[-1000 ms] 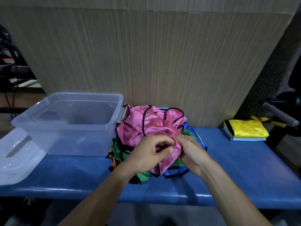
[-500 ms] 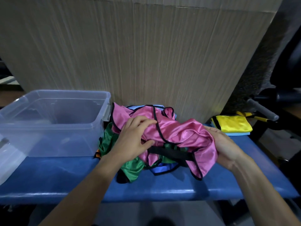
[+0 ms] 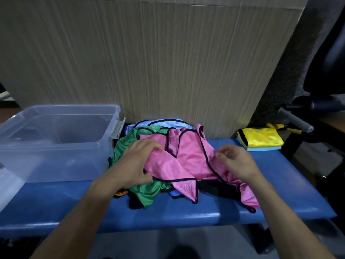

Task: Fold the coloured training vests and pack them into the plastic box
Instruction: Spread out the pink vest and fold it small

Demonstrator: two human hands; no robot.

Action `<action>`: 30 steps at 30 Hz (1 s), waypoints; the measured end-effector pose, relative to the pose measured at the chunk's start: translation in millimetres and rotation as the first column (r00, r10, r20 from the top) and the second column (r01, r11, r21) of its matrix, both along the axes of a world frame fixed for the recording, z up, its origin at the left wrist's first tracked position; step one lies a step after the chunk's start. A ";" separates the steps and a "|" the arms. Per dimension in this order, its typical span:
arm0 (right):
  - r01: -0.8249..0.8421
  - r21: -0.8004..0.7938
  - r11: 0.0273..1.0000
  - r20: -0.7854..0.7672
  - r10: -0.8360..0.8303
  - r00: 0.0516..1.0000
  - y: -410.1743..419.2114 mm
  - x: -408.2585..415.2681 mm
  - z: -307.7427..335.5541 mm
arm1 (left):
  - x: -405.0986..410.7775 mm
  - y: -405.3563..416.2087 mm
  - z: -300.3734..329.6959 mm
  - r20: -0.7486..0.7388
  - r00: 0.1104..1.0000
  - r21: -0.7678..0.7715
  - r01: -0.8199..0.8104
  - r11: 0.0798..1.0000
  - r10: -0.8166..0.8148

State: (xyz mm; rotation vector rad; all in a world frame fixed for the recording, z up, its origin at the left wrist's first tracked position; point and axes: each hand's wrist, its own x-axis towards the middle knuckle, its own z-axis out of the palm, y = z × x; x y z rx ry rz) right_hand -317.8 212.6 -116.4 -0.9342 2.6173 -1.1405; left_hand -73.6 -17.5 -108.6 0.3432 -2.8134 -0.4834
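- Behind a blue padded bench (image 3: pixel 280 186), a pale wood-grain panel (image 3: pixel 149 62) fills the background; the pile of vests is set on the bench against it.
- Compared with half a second earlier, the pink vest (image 3: pixel 188 161) has been spread flatter over the pile, and more of the green vest (image 3: pixel 128 143) beneath it is now exposed at the left.
- The left hand (image 3: pixel 134 165) has been shifted lower on the pile; it is laid on the pink vest's left edge, the fingers slightly spread and curled, the thumb pressed at the lower hem.
- The right hand (image 3: pixel 235 161), earlier under the vest's right end, is now placed on top of it, the fingertips bunched together at the right edge; whether cloth is pinched cannot be told.
- The pink vest lies between the two hands, touching both, its lower corners draped toward the bench's front.
- The clear plastic box (image 3: pixel 56 144) is seen just left of the pile, with no vest in it.
- A folded yellow vest (image 3: pixel 261 139) is stacked at the bench's far right end.
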 end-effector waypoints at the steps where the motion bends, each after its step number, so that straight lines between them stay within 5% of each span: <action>1: -0.047 0.016 0.999 -0.015 0.047 0.999 -6.8 6.2 -1.3 | 1.3 0.2 -2.0 0.046 0.999 0.003 0.020 1.000 -0.020; 5: -0.087 0.126 0.988 -0.062 0.095 0.993 -27.7 14.9 -16.3 | 3.2 -3.0 -10.6 0.084 0.994 -0.037 0.069 0.997 -0.066; 12: 0.034 0.027 0.999 -0.025 -0.033 0.999 -33.5 11.1 -12.5 | 0.6 0.1 -4.9 -0.285 0.955 -0.047 0.074 0.996 -0.085; 16: 0.181 -0.298 0.937 0.253 -0.106 0.962 -21.3 3.2 12.4 | 3.0 25.5 18.5 -0.389 0.921 0.091 0.069 0.993 -0.029; 19: 0.230 -0.480 0.846 0.464 0.023 0.886 -11.4 -2.6 31.1 | 2.7 41.0 28.5 -0.368 0.926 0.191 0.163 0.968 -0.083; 21: 0.192 -0.524 0.830 0.500 0.118 0.858 -3.8 3.3 41.5 | 0.6 48.8 32.6 -0.302 0.940 0.224 0.230 0.947 -0.157; 26: -0.116 -0.608 0.785 0.290 0.357 0.888 17.8 16.9 54.8 | -8.9 69.3 38.5 -0.172 0.941 0.268 0.331 0.905 -0.293; 30: -0.231 -0.545 0.806 0.258 0.423 0.869 27.0 20.1 53.7 | -23.3 85.8 34.7 -0.243 0.921 0.098 0.337 0.937 -0.306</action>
